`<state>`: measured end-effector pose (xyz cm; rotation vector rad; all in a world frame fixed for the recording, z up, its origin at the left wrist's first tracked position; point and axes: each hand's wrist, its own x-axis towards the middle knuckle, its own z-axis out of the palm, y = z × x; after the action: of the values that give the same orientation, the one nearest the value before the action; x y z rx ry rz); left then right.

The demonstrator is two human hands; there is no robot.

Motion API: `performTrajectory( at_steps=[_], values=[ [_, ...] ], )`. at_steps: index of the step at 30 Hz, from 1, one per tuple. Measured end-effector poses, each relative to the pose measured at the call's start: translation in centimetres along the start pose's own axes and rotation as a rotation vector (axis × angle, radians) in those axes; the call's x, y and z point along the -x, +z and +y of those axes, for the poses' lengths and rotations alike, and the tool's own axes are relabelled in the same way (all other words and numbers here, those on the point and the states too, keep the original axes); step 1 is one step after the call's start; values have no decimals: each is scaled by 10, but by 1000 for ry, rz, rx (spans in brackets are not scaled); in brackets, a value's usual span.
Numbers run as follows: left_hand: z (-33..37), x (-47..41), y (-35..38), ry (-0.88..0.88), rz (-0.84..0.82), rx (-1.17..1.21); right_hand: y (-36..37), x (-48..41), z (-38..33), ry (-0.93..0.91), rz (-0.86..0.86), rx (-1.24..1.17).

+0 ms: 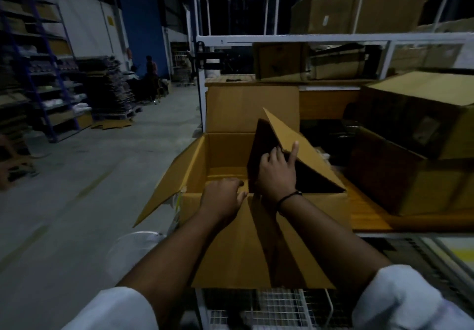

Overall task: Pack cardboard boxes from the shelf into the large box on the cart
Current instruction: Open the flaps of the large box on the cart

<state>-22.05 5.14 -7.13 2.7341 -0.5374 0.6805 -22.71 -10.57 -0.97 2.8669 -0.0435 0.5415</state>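
A large open cardboard box (223,155) stands on a wire cart (277,306), its flaps spread out to the left, back and front. My right hand (277,173) grips the edge of the box's right flap (305,150), which is tilted upward. My left hand (223,196) rests on the near rim of the box, fingers curled over the edge. The inside of the box looks bare where I can see it. Closed cardboard boxes (415,114) lie stacked on the shelf to the right, close beside the flap.
A white metal shelf frame (295,38) rises behind the box, with more boxes (282,61) on its upper levels. Left is open concrete floor (77,175), blue racking (43,73), stacked flat cardboard and people far back. A white fan (136,247) stands by the cart.
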Motion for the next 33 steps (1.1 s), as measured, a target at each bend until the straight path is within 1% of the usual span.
performTrajectory(
  at_steps=[2,6,11,14,19,22,27,28,30,33],
  values=[
    [13,-3,5,24,2,13,-6,0,25,55,17,19],
    [40,-10,16,80,-11,9,-9,4,79,158,-18,104],
    [73,-24,31,176,-78,-12,8,14,135,286,-62,205],
    [92,-26,41,203,-107,-23,24,23,158,347,-118,210],
    [109,-31,56,209,-136,-16,56,36,182,394,-267,67],
    [110,-30,60,212,-143,4,76,42,187,428,-320,-85],
    [103,-26,59,212,-151,40,97,52,182,452,-268,-441],
    [99,-25,59,213,-152,34,99,53,180,461,-249,-475],
    [91,-25,57,224,-166,11,100,55,177,446,-210,-470],
    [75,-26,51,225,-217,-15,96,57,163,389,-177,-346]
  ],
)
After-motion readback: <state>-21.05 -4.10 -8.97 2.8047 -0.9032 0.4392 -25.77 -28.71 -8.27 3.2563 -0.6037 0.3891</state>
